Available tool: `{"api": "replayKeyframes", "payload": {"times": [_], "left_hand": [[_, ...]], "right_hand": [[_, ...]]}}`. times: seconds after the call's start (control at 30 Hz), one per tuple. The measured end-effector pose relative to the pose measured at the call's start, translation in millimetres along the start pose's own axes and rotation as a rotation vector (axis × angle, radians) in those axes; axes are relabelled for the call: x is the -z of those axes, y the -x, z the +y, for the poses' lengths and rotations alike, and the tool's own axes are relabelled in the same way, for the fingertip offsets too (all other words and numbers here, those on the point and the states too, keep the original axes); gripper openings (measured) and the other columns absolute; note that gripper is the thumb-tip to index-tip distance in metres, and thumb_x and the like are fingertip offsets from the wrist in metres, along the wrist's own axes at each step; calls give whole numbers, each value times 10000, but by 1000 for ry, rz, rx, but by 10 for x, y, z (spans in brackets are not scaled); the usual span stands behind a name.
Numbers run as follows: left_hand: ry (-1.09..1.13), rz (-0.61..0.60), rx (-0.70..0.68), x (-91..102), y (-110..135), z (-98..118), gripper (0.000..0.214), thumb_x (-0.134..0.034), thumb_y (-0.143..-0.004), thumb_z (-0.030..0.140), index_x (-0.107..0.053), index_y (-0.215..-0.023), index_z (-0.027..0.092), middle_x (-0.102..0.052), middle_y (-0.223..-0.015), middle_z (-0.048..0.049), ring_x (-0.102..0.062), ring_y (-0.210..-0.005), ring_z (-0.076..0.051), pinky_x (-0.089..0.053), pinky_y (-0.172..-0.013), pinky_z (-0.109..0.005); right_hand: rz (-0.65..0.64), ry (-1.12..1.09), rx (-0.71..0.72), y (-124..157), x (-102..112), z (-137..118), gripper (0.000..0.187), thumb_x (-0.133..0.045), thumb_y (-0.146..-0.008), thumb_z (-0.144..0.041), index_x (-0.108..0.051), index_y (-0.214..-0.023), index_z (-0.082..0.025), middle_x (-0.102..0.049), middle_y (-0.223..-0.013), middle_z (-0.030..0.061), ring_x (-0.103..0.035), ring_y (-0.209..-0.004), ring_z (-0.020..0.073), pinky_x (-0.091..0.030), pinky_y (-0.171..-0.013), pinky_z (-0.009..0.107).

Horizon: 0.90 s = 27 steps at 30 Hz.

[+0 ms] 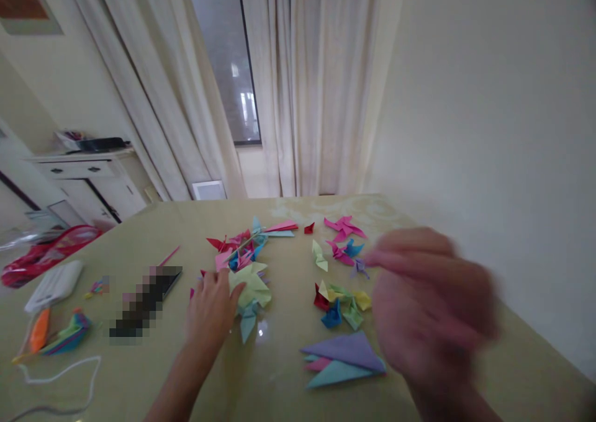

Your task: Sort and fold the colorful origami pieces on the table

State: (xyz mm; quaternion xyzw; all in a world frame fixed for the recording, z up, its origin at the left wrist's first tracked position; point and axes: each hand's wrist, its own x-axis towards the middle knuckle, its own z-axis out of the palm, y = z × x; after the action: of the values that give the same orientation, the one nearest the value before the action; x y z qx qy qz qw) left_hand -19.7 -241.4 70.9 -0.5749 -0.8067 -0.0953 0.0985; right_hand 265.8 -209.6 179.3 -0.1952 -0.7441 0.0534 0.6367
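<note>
My left hand [210,307] lies on the near left side of a heap of folded paper figures, thumb apart from the fingers. Beside the thumb are a pale green paper figure [254,285] and a pale blue-green one [248,318]. My right hand [433,304] is raised over the right side, smeared by motion, its fingers looking curled. Just off its fingertips shows a small purple paper figure [360,268]; whether they touch I cannot tell. Near it are a magenta folded figure [341,253], a blue one [354,248] and a pink pinwheel [344,227].
Nearer lie a group of small folded figures [352,316] and purple and teal folded pieces [347,360]. Leftward are a pixelated dark phone-like object [146,304], a pink stick [169,255], a multicoloured boat-shaped item [69,335] and a white cord [93,378]. A wall [521,161] borders the right.
</note>
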Motion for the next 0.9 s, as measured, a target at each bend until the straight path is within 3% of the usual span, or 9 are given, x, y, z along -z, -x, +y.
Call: {"api": "replayKeyframes", "payload": {"times": [0.07, 0.17, 0.3, 0.43, 0.53, 0.63, 0.73, 0.8, 0.9], "left_hand": [[-24, -97, 16, -118, -107, -157, 443, -500, -1002, 435, -602, -1265, 94, -721, -1163, -222, -699, -1121, -386, -523, -923, -433], [188, -184, 13, -301, -170, -286, 469, -495, -980, 389, -510, -1362, 117, -759, -1100, -161, -740, -1080, -330, -539, -885, -383], [543, -52, 72, -309, -214, -288, 617, -539, -917, 434, -437, -1441, 126, -769, -1018, -120, -755, -961, -330, -568, -835, -417], [945, -74, -176, -7, -227, -76, 451, -574, -945, 528, -643, -1231, 185, -771, -1110, -111, -728, -1052, -301, -564, -966, -419], [1009, -128, -344, 214, -212, 162, 361, -596, -974, 490, -711, -1177, 214, -772, -1112, -93, -685, -1146, -300, -538, -1026, -412], [999, -152, -397, 246, -239, 344, 334, -608, -979, 461, -731, -1169, 215, -767, -1069, -82, -694, -1078, -280, -570, -917, -362], [975, -85, -323, 89, -318, 359, 432, -623, -961, 493, -668, -1294, 221, -748, -1118, -79, -702, -1020, -261, -579, -875, -358], [872, 32, -230, -53, -365, 263, 458, -604, -949, 518, -652, -1293, 219, -732, -1153, -94, -693, -1045, -283, -572, -913, -405], [529, 138, -111, -219, -373, 40, 357, -526, -958, 489, -715, -1116, 230, -728, -1158, -118, -663, -1106, -349, -519, -984, -502]], "right_hand": [[-97, -41, -4, -41, -174, 110, 266, -474, -1115, -391, -686, -1177, -245, -713, -980, 49, -683, -884, 227, -572, -838, 406], [-419, 32, -75, -9, -502, 343, 229, -550, -1097, -357, -711, -1141, -199, -747, -1042, 78, -691, -968, 233, -541, -915, 391], [-677, 129, -148, 171, -781, 565, 294, -692, -1032, -389, -699, -1239, -180, -731, -1201, 114, -663, -1149, 278, -505, -1029, 412], [-690, 70, -178, 248, -802, 645, 678, -783, -963, -451, -512, -1511, -158, -574, -1502, 170, -524, -1394, 303, -399, -1183, 438], [-689, -4, -182, 223, -758, 695, 872, -888, -856, -492, -458, -1557, -203, -550, -1541, 151, -492, -1427, 305, -354, -1205, 459], [-694, -14, -196, 204, -715, 783, 582, -946, -795, -446, -692, -1269, -222, -734, -1246, 81, -628, -1226, 295, -420, -1097, 438], [-699, -1, -232, 195, -650, 943, 195, -899, -850, -297, -744, -910, -195, -759, -919, 30, -693, -924, 233, -485, -900, 347], [-632, 2, -317, 182, -571, 1100, 159, -843, -881, -278, -722, -836, -185, -739, -845, 17, -682, -812, 200, -496, -790, 303], [-453, 62, -478, 176, -388, 1415, 240, -754, -928, -421, -714, -853, -197, -737, -845, 19, -693, -808, 216, -530, -742, 312]]}}
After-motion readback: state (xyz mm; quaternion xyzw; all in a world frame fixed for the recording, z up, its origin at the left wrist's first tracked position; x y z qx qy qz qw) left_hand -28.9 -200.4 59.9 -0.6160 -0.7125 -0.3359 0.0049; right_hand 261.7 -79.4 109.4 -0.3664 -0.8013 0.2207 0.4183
